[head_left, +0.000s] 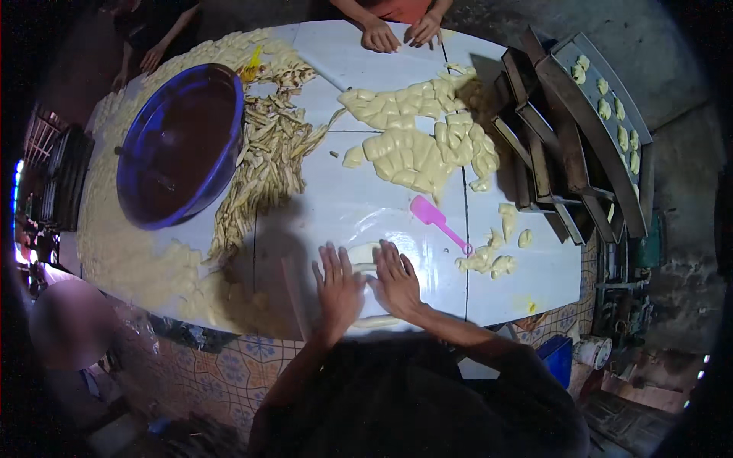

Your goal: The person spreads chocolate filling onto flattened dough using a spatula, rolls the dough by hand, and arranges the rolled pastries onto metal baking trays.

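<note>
Side by side on the white table, my left hand (337, 288) and my right hand (397, 284) lie flat with fingers stretched out. Both press on a pale piece of dough (363, 255), which shows between and beyond the fingers; the palms hide part of it. Close to the table's front edge, below my wrists, is a pale strip of dough (376, 322). A pink spatula (439, 221) lies to the right of my right hand. Small twisted dough pieces (489, 261) rest just past its handle.
Cut dough pieces (412, 156) spread across the middle. Brown-edged strips (267, 168) are heaped beside a large blue basin (238, 114) at left. Metal trays (603, 153), the top one holding dough pieces, are stacked at right. Another person's hands (401, 34) are at the far edge.
</note>
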`<state>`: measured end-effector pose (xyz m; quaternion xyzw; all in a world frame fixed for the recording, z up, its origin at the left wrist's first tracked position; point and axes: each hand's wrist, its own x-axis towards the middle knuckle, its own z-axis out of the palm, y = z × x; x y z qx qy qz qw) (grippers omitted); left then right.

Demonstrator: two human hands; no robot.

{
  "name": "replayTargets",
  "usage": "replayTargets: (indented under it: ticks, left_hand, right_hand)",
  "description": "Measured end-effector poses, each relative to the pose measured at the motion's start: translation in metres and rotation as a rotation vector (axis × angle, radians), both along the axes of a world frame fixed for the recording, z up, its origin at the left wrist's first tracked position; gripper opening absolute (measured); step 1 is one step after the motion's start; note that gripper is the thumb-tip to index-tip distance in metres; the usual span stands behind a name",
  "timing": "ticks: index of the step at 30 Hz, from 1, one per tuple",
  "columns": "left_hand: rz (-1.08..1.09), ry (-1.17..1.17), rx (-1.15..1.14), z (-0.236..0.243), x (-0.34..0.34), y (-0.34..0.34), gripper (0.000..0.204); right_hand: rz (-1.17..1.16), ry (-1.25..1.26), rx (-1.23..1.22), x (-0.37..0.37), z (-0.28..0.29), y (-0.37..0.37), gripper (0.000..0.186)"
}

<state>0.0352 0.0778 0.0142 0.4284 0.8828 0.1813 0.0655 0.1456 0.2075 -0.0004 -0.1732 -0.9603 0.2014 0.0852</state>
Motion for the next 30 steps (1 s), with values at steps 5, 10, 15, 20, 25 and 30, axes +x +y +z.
replayTargets:
  ticks: [5, 10, 15, 20, 25, 30]
  left_hand:
    - [0.155, 0.056, 0.132, -0.010, -0.078, 0.069, 0.070]
    - [-0.147, -0.371, 0.489, -0.002, -0.086, 0.045, 0.069]
    - [-0.076, -0.463, 0.525, 0.000, -0.070, 0.025, 0.056]
    - [-0.065, -0.830, 0.549, 0.013, -0.002, -0.035, 0.056]
    - [-0.248, -0.458, 0.243, 0.018, 0.044, -0.093, 0.063]
    - [0.078, -0.525, 0.320, 0.011, 0.069, -0.092, 0.069]
  right_hand:
    - [-0.162, 0.143, -0.015, -0.106, 0.011, 0.045, 0.062]
    - [-0.043, 0.454, -0.237, -0.068, 0.026, 0.080, 0.046]
    - [0.145, 0.252, -0.498, -0.047, 0.014, 0.050, 0.038]
    - [0.313, 0.065, -0.812, 0.016, 0.057, 0.040, 0.039]
    - [0.284, -0.090, -0.729, 0.089, 0.049, 0.012, 0.046]
    - [0.427, 0.106, -0.399, 0.077, 0.040, -0.015, 0.066]
